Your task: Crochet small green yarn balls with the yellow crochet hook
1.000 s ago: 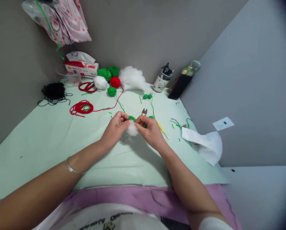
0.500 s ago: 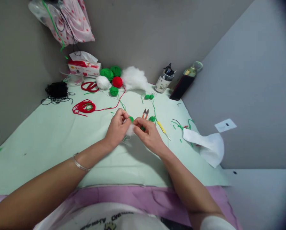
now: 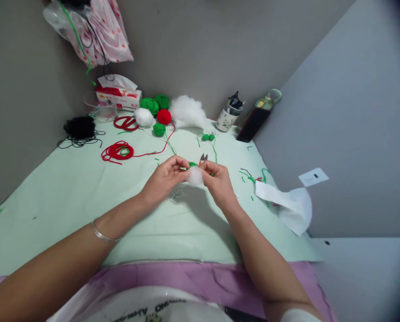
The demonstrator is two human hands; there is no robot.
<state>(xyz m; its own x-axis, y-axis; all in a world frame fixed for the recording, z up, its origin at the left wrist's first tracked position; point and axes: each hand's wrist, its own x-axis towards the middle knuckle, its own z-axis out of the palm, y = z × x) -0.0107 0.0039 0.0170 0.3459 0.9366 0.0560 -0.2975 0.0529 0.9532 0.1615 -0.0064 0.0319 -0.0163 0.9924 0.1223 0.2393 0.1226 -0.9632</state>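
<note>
My left hand (image 3: pixel 166 176) is closed in a pinch at the left edge of a small green crocheted piece (image 3: pixel 192 165) and a tuft of white stuffing (image 3: pixel 195 177). From the other side, my right hand (image 3: pixel 217 180) pinches the stuffing between thumb and fingers. The tuft lies in front of the green piece and partly hides it. Just behind my right fingers, orange-handled thread snips (image 3: pixel 203 158) show their dark blades. Loose white yarn (image 3: pixel 175 196) lies on the cloth below my left hand.
Yarn balls, including a red one (image 3: pixel 164 116), sit at the back beside a heap of stuffing (image 3: pixel 187 112). Red scissors (image 3: pixel 125 123), coiled red yarn (image 3: pixel 119 152) and black yarn (image 3: pixel 80 128) lie left. A pen cup (image 3: pixel 227 117) and white paper (image 3: pixel 292 203) are on the right.
Both hands have shifted slightly right with the green piece and the stuffing. The tuft now shows larger between the hands, and my right hand covers most of the yellow crochet hook.
</note>
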